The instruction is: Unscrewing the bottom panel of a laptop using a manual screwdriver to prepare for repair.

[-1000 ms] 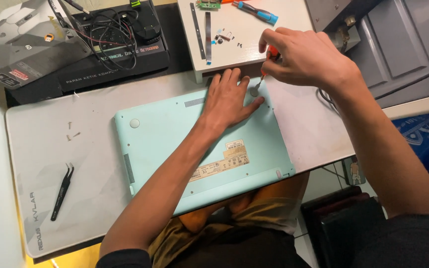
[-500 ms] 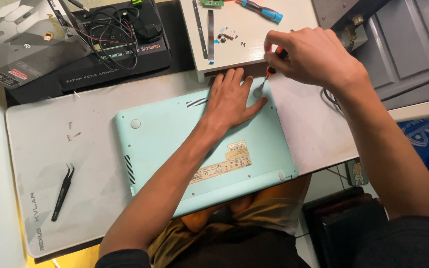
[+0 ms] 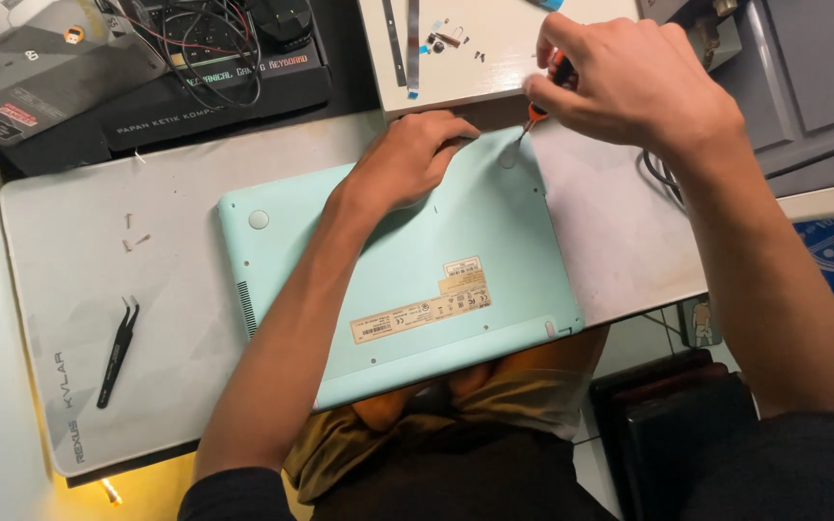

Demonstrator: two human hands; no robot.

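A mint-green laptop (image 3: pixel 417 280) lies bottom side up on a grey work mat (image 3: pixel 147 289). My left hand (image 3: pixel 407 154) presses flat on its far edge, fingers curled over the rim. My right hand (image 3: pixel 639 82) grips a small screwdriver (image 3: pixel 538 111) with an orange and black handle. The screwdriver's tip points down at the laptop's far right corner, next to a round rubber foot (image 3: pixel 507 157).
Black tweezers (image 3: pixel 118 352) and a few loose screws (image 3: pixel 132 236) lie on the mat's left part. A white board (image 3: pixel 494 58) with metal strips and small parts sits behind the laptop. Dark boxes with cables (image 3: pixel 205 68) stand at the back left. A grey cabinet (image 3: pixel 813 68) is at right.
The view has shifted a little. Both hands stay at the laptop's far right corner, the right hand still working the screwdriver there.
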